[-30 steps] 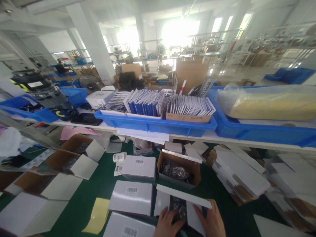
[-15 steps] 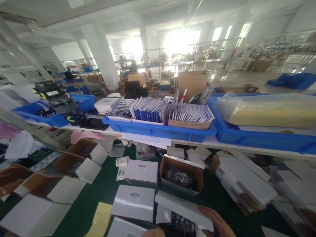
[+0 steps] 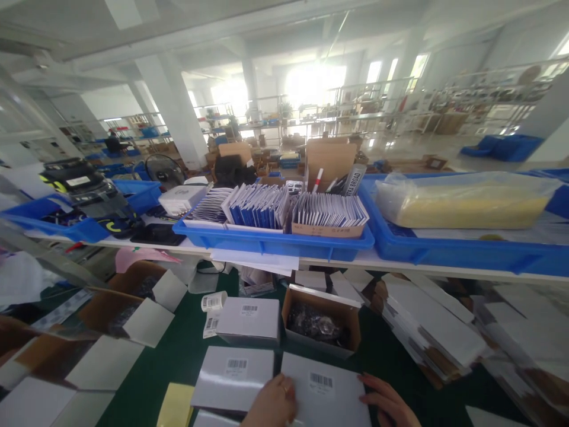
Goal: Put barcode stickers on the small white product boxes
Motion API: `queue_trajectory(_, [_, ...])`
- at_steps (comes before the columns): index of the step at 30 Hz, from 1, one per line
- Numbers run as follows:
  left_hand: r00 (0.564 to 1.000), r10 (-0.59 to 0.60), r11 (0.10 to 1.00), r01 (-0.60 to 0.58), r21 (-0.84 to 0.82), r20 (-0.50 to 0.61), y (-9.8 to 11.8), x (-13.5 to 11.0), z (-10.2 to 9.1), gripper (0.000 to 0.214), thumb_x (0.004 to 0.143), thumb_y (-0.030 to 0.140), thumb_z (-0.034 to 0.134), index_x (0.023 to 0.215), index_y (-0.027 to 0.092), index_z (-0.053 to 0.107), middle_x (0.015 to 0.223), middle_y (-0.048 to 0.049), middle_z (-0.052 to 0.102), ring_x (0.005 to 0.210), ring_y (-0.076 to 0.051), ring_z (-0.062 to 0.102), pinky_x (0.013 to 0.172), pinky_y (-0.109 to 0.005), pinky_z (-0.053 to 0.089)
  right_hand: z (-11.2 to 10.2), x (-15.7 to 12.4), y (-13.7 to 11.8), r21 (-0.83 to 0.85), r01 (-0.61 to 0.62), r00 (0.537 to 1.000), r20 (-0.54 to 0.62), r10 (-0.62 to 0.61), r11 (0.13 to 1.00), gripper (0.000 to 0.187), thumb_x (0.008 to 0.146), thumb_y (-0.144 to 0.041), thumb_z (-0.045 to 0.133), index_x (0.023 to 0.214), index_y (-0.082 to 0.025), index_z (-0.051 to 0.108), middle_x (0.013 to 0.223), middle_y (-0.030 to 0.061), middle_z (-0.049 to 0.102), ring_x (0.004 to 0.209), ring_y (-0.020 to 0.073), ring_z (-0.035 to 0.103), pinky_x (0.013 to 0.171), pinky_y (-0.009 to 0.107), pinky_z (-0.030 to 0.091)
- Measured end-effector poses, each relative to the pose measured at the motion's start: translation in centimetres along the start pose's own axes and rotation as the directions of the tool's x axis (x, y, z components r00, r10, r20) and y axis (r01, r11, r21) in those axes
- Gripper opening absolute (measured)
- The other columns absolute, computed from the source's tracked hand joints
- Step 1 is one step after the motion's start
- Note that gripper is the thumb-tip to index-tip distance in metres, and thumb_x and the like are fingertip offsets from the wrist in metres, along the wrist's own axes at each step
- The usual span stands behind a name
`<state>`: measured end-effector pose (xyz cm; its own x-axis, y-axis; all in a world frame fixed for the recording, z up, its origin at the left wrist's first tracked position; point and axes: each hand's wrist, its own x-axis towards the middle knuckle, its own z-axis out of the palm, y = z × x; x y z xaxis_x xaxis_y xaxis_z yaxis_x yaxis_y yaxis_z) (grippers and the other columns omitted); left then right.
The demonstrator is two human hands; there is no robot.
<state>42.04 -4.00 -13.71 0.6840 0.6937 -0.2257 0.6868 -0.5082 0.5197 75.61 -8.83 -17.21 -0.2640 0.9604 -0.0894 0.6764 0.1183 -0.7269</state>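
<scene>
At the bottom centre a white cardboard box (image 3: pixel 326 391) with a barcode label lies with its lid down. My left hand (image 3: pixel 275 400), a ring on one finger, presses its curled fingers on the box's left edge. On the opposite side my right hand (image 3: pixel 386 400) grips the right edge, fingers along the lid. Left of it are another closed white box (image 3: pixel 235 373), labelled too, and a third box (image 3: pixel 249 317) behind that. An open box (image 3: pixel 322 326) stands behind my hands, holding dark items in clear plastic.
A label roll (image 3: pixel 213 301) and yellow paper (image 3: pixel 175 405) lie on the green tabletop. Open boxes (image 3: pixel 106 359) stand at left, near a co-worker's blurred arm (image 3: pixel 9 335). Stacked white cartons (image 3: pixel 431 326) are at right. The shelf above holds blue trays (image 3: pixel 275 242) with packed booklets.
The tilted lid of the box in front of me has come down over its dark contents. My left hand has moved up into view onto the box's left edge; the view has shifted slightly.
</scene>
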Motion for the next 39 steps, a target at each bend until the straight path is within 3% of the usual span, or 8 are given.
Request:
queue_trajectory(4, [0.998, -0.002, 0.99, -0.007, 0.139, 0.065, -0.8, 1.8, 1.5, 0.086, 0.08, 0.047, 0.07, 0.153, 0.021, 0.031, 0.162, -0.0222, 0.024, 0.149, -0.044, 0.022, 0.118, -0.072, 0.019, 2.0, 1.4, -2.1, -0.352, 0.111, 0.99, 0.125, -0.071, 0.929, 0.066, 0.085, -0.028, 0.061, 0.147, -0.038, 0.041, 0.155, 0.0095, 0.037, 0.142, 0.0385, 0.034, 0.11, 0.066, 0.039])
queue_trajectory(7, [0.983, 0.002, 0.978, -0.041, 0.205, 0.185, -1.3, 2.9, 1.1, 0.114, 0.072, 0.056, 0.075, 0.158, 0.024, 0.007, 0.165, -0.0228, -0.005, 0.152, -0.046, 0.0, 0.116, -0.075, 0.011, 4.5, 2.1, -2.7, -0.532, 0.136, 0.99, 0.107, -0.093, 0.836, 0.08, 0.079, -0.014, 0.061, 0.148, -0.041, 0.032, 0.155, 0.01, 0.031, 0.141, 0.0405, 0.03, 0.108, 0.07, 0.039])
queue_trajectory(11, [0.975, 0.025, 0.967, -0.08, 0.242, 0.221, -1.8, 3.3, 1.3, 0.135, 0.056, 0.054, 0.086, 0.158, 0.027, 0.001, 0.165, -0.0232, -0.009, 0.151, -0.048, 0.003, 0.115, -0.071, 0.021, 4.3, 2.1, -3.5, -0.504, 0.118, 0.984, 0.172, -0.034, 0.856, 0.09, 0.074, -0.016, 0.068, 0.151, -0.039, 0.028, 0.158, 0.0114, 0.023, 0.145, 0.0407, 0.024, 0.11, 0.066, 0.039])
queue_trajectory(21, [0.97, 0.0, 0.979, -0.05, 0.199, 0.243, 0.1, 2.1, -1.2, 0.118, 0.066, 0.042, 0.084, 0.157, 0.031, 0.009, 0.165, -0.0257, 0.003, 0.15, -0.049, 0.011, 0.114, -0.065, 0.033, -1.2, 3.0, -7.0, -0.351, 0.092, 0.929, 0.367, 0.047, 0.932, 0.093, 0.065, -0.022, 0.076, 0.147, -0.042, 0.037, 0.16, 0.0168, 0.025, 0.147, 0.0406, 0.024, 0.113, 0.06, 0.035])
queue_trajectory(28, [0.984, -0.05, 0.963, 0.002, 0.271, 0.171, 0.2, 1.8, 1.0, 0.121, 0.068, 0.055, 0.083, 0.157, 0.034, 0.004, 0.162, -0.021, -0.011, 0.151, -0.043, -0.005, 0.118, -0.069, 0.021, 4.1, 1.0, -2.6, -0.539, 0.263, 0.965, 0.146, -0.219, 0.8, 0.095, 0.074, -0.051, 0.079, 0.153, -0.037, 0.028, 0.155, 0.0201, 0.033, 0.139, 0.0472, 0.036, 0.103, 0.063, 0.046])
queue_trajectory(33, [0.998, 0.01, 0.93, -0.034, 0.365, 0.068, -1.5, 2.0, 4.2, 0.127, 0.064, 0.066, 0.08, 0.156, 0.033, -0.001, 0.162, -0.0207, -0.015, 0.151, -0.045, -0.005, 0.116, -0.076, 0.016, 6.0, 0.5, -0.7, -0.788, 0.298, 0.82, -0.077, -0.567, 0.538, 0.102, 0.067, -0.073, 0.069, 0.151, -0.024, 0.038, 0.147, 0.0228, 0.049, 0.136, 0.046, 0.04, 0.1, 0.056, 0.038])
queue_trajectory(37, [1.0, -0.001, 0.949, -0.008, 0.317, 0.027, -2.4, 2.5, 6.2, 0.091, 0.091, 0.048, 0.061, 0.156, 0.034, -0.001, 0.162, -0.0182, -0.012, 0.151, -0.045, 0.002, 0.112, -0.076, 0.026, 6.3, 0.9, 0.3, -0.853, 0.247, 0.815, -0.073, -0.575, 0.459, 0.077, 0.077, -0.04, 0.067, 0.148, -0.03, 0.042, 0.145, 0.0142, 0.053, 0.14, 0.039, 0.034, 0.106, 0.052, 0.029])
queue_trajectory(39, [0.999, -0.034, 0.964, 0.027, 0.264, 0.019, -2.3, 2.5, 6.1, 0.07, 0.099, 0.033, 0.047, 0.157, 0.034, 0.008, 0.163, -0.0177, -0.004, 0.151, -0.044, 0.006, 0.113, -0.072, 0.03, 6.9, 1.4, 0.4, -0.814, 0.243, 0.859, -0.073, -0.507, 0.527, 0.085, 0.072, -0.033, 0.067, 0.151, -0.033, 0.036, 0.15, 0.0114, 0.049, 0.141, 0.0383, 0.035, 0.107, 0.056, 0.03])
